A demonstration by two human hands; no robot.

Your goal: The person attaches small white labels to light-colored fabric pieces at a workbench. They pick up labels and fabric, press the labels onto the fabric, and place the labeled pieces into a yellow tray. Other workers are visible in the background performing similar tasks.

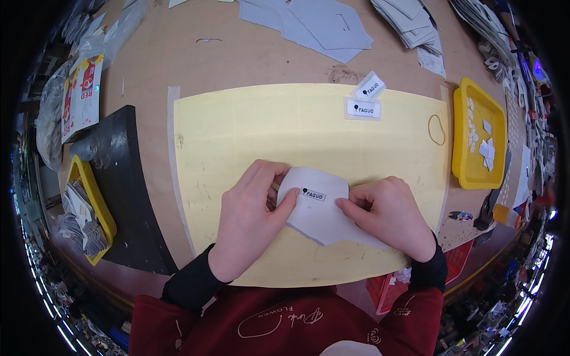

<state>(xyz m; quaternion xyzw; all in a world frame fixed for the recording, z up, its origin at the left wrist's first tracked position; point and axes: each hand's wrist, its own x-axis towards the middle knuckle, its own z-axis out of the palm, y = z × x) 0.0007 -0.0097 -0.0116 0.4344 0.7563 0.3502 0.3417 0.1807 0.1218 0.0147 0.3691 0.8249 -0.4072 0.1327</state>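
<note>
A small white label (313,194) with dark print was already laid on the upper part of a pale grey cut fabric piece (320,213), which rested at the near middle of a yellow cutting mat (249,130). Judged from that, the placing of this label appeared done or nearly so, with only the pressing down left. Two more labels of the same kind (363,108) were lying loose at about one o'clock on the mat, so further pieces seemed to be waiting. A stack of grey cut pieces (323,24) was seen at twelve o'clock on the brown tabletop (237,59), and a yellow tray (466,154) with small white bits at three o'clock. A second yellow tray (98,207) holding grey pieces stood at nine o'clock, beside a dark slab (127,184).

The left hand (249,219) was set palm down over the piece's left edge, its fingers closed together on that edge, the thumb tip pressed just beside the label. The right hand (389,216) was curled at the right edge, fingers bunched and pinched on the fabric, the forefinger tip pointed towards nine o'clock at the label. Both forearms, in black cuffs and red sleeves, were brought in from six o'clock
</note>
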